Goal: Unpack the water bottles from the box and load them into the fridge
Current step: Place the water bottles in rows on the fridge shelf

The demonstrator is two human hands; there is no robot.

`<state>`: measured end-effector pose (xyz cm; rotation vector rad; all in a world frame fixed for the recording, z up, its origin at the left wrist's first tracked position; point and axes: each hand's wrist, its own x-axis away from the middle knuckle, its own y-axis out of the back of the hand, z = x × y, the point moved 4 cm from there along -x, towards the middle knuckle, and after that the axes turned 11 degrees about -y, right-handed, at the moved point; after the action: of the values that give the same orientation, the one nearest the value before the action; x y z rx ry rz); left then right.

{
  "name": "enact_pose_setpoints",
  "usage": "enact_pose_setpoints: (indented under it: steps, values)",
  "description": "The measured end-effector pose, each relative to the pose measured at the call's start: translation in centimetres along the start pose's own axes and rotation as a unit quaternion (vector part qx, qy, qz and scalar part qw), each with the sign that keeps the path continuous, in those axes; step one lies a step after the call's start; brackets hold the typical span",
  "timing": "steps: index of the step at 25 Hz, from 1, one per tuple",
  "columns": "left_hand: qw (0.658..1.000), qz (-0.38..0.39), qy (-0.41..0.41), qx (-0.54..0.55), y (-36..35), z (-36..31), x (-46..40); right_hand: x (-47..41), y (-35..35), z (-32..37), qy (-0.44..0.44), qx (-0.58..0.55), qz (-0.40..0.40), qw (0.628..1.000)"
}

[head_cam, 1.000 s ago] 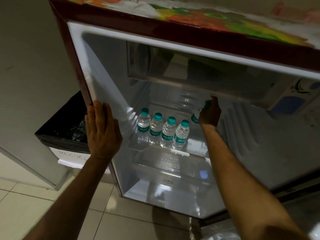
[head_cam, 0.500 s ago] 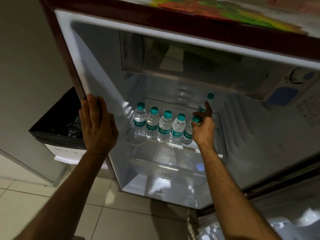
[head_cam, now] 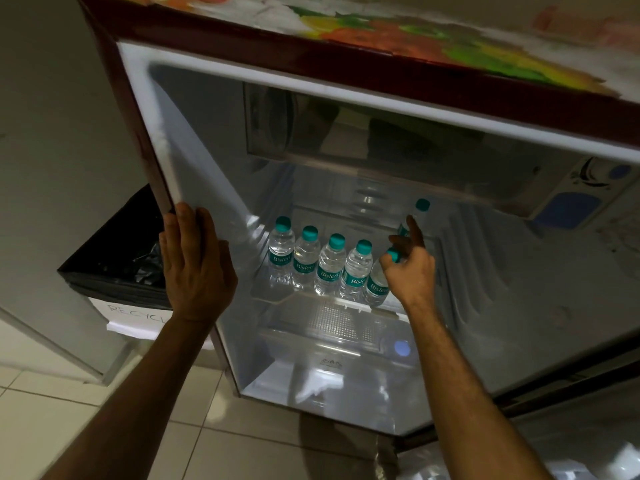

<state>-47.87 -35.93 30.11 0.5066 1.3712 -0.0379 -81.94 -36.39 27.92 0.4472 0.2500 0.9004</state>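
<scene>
The small fridge (head_cam: pixel 194 140) stands open with a dark red frame. On its shelf (head_cam: pixel 273 292) several clear water bottles with teal caps stand in a row, from the leftmost bottle (head_cam: pixel 281 252) to the rightmost one (head_cam: pixel 375 285). My right hand (head_cam: pixel 410 268) is inside the fridge, its fingers pinching the teal cap of that rightmost bottle. Another bottle (head_cam: pixel 420 211) stands further back, behind my raised forefinger. My left hand (head_cam: pixel 195 265) rests flat against the fridge's left front edge, gripping nothing.
A bin (head_cam: pixel 114 268) lined with a black bag and marked "RECYCLE" stands left of the fridge, against a grey wall. The freezer compartment (head_cam: pixel 363 143) hangs above the bottles. A crisper cover (head_cam: pixel 332 323) lies below the shelf. Pale floor tiles (head_cam: pixel 41 420) spread underneath.
My right hand came down from high at the back of the fridge to the front row, where a further bottle now stands under its fingers. One bottle now stands alone behind.
</scene>
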Motion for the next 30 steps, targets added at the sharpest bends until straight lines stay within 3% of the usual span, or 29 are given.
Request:
enact_pose_setpoints:
  steps: [2, 6, 8, 12, 14, 16, 22, 25, 30]
  values:
    - [1.000, 0.003, 0.002, 0.001, 0.0, 0.0, 0.0, -1.8, 1.2, 1.4, -0.014, -0.093, -0.040, 0.995]
    - [1.000, 0.010, 0.008, 0.005, 0.0, 0.1, -0.1, -8.0, 2.6, 4.9, 0.041, 0.003, -0.191, 0.981]
    - [1.000, 0.006, 0.009, 0.002, 0.0, 0.1, -0.1, -11.0, 1.9, 5.9, 0.042, 0.090, -0.154, 0.983]
    - [1.000, 0.006, 0.001, 0.003, 0.0, 0.1, -0.2, -15.2, 0.3, 3.3, -0.079, 0.195, -0.033, 0.977]
    - [1.000, 0.005, 0.001, 0.004, 0.0, 0.1, -0.2, -15.9, -0.2, 1.2, -0.117, 0.154, 0.017, 0.981]
    - [1.000, 0.005, 0.001, 0.008, 0.0, 0.1, -0.2, -16.4, 0.0, -0.2, -0.109, 0.127, 0.015, 0.986]
    - [1.000, 0.004, 0.001, 0.001, -0.2, 0.1, 0.1, -15.7, 1.5, -2.4, -0.032, 0.082, -0.084, 0.993]
    - [1.000, 0.007, 0.003, 0.000, -0.2, 0.2, 0.2, -11.0, 2.0, -2.6, -0.029, -0.060, -0.177, 0.982]
    - [1.000, 0.001, 0.002, 0.003, 0.1, 0.1, -0.1, -4.4, 1.6, -2.7, -0.055, -0.133, -0.155, 0.977]
